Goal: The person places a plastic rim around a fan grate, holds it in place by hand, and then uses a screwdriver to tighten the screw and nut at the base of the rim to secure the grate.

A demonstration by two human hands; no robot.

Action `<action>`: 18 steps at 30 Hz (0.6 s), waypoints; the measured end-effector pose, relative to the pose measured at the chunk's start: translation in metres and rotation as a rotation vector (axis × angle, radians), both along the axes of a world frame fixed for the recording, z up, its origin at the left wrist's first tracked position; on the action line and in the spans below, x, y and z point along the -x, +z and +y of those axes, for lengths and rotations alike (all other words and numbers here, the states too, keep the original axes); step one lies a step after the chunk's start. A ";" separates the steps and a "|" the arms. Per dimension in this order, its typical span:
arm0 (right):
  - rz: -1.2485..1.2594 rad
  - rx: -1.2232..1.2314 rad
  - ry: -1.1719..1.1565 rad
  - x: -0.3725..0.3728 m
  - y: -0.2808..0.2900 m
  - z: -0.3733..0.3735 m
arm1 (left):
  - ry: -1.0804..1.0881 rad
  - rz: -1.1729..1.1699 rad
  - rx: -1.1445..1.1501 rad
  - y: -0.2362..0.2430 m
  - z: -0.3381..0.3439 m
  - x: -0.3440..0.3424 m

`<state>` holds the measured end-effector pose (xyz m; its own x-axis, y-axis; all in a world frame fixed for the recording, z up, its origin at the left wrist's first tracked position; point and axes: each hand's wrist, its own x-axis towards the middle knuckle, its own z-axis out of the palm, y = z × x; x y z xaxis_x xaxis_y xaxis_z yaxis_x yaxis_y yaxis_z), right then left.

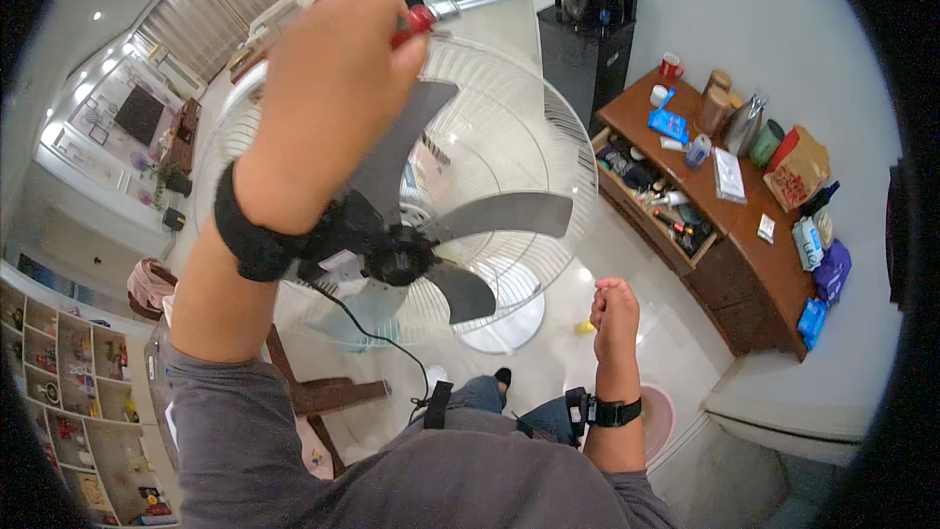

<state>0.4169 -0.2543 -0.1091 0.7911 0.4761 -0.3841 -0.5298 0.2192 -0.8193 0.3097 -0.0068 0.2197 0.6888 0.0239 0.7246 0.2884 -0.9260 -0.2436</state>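
Note:
My left hand (338,88) is raised high at the upper middle, its fingers wrapped round the red handle of a screwdriver (423,20). The metal shaft points to the right, above the rim of a large fan (504,216). Grey blades, a black hub (399,255) and a round wire grille make up the fan, which stands before me. My left forearm crosses over its left side and hides part of the grille. Lower right, beside the grille and apart from it, my right hand (616,315) is closed with fingers curled; whatever it may hold is hidden.
A brown cabinet (754,264) with an open, filled drawer (654,198) stands at right, with cups, bottles and packets on top. Behind it is a black drinks machine (592,0). A pink basin (658,421) sits near my right forearm. A black cord (367,333) hangs from the fan.

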 end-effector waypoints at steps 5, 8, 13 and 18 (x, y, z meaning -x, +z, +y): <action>-0.157 -0.018 0.096 -0.005 0.045 0.000 | 0.104 0.023 0.114 0.017 -0.010 0.009; -0.241 -0.022 0.157 -0.014 0.059 -0.003 | 0.037 0.059 0.308 0.025 -0.001 0.020; -0.237 -0.048 0.229 -0.023 0.074 -0.003 | 0.083 0.091 0.631 0.038 0.016 0.033; -0.282 -0.112 0.329 -0.023 0.089 0.001 | 0.032 0.059 0.486 0.031 0.013 0.034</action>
